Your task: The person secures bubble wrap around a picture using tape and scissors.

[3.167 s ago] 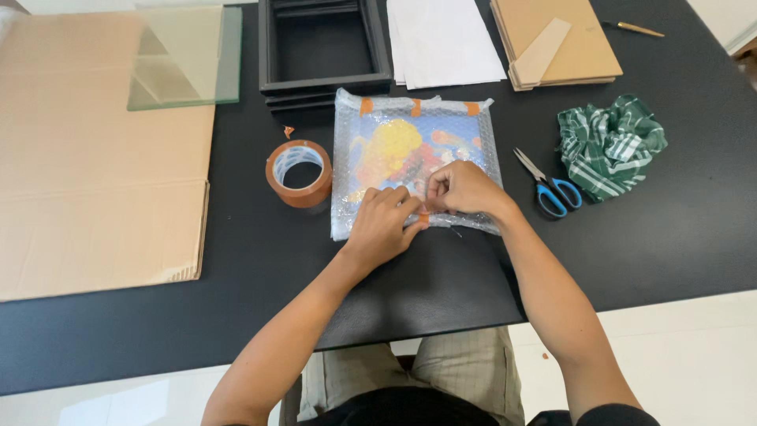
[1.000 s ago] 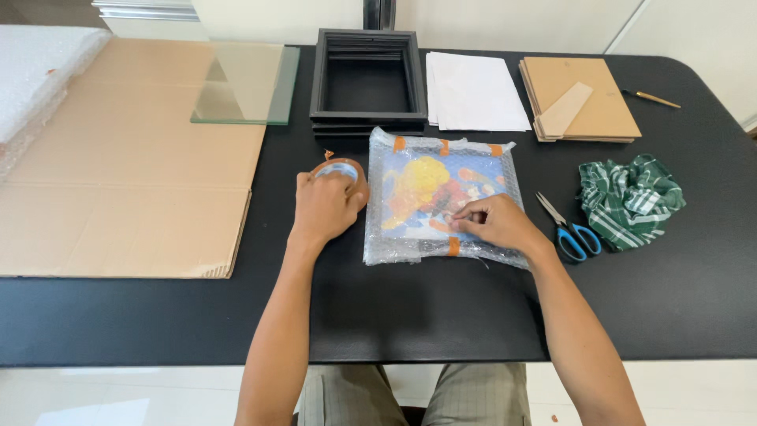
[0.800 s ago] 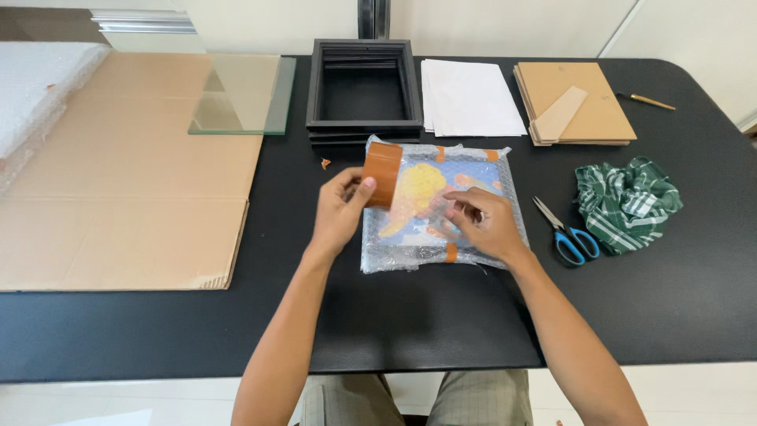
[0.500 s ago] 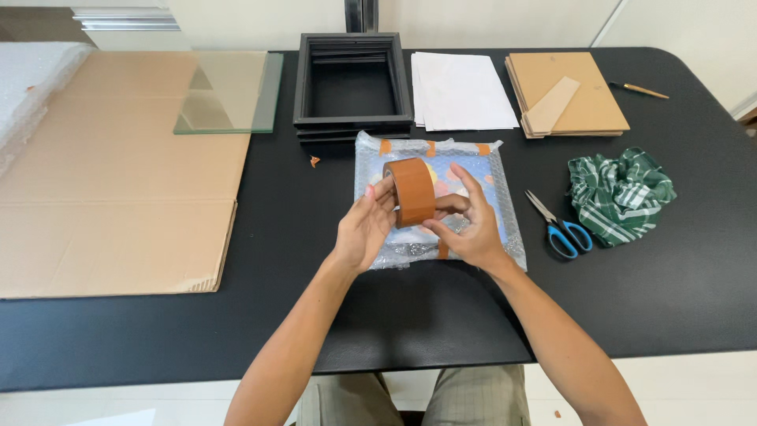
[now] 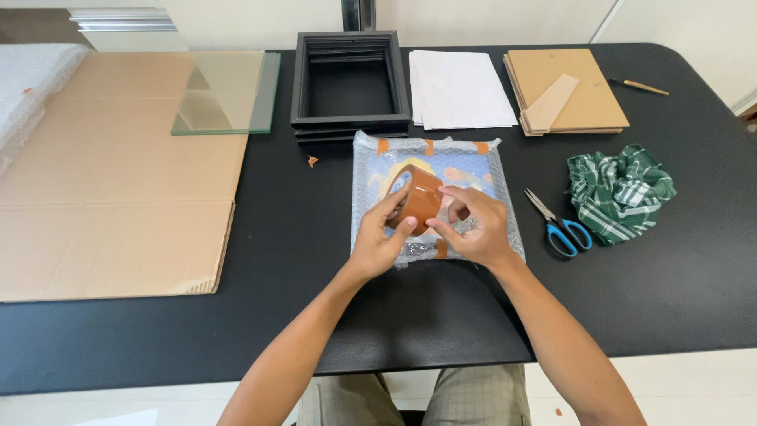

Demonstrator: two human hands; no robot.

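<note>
Head view: brown tape roll [image 5: 416, 199] held up over bubble-wrapped picture [image 5: 436, 197], mid-table.

Roll pinched on edge in left hand [image 5: 380, 241], fingers curled round its rim, thumb on the near side; right hand [image 5: 473, 229] closed lightly, fingertips [image 5: 438, 229] picking at roll's outer face. Wrapped picture flat on black table [image 5: 315, 237], orange tape tabs along its top edge. Blue-handled scissors [image 5: 558, 227] just right of it, green checked cloth [image 5: 620, 192] beyond. Black frames [image 5: 349, 83] stacked behind, white paper [image 5: 460, 89], brown boards [image 5: 566, 89], glass pane [image 5: 227, 92] on cardboard [image 5: 110, 181] to the left.
</note>
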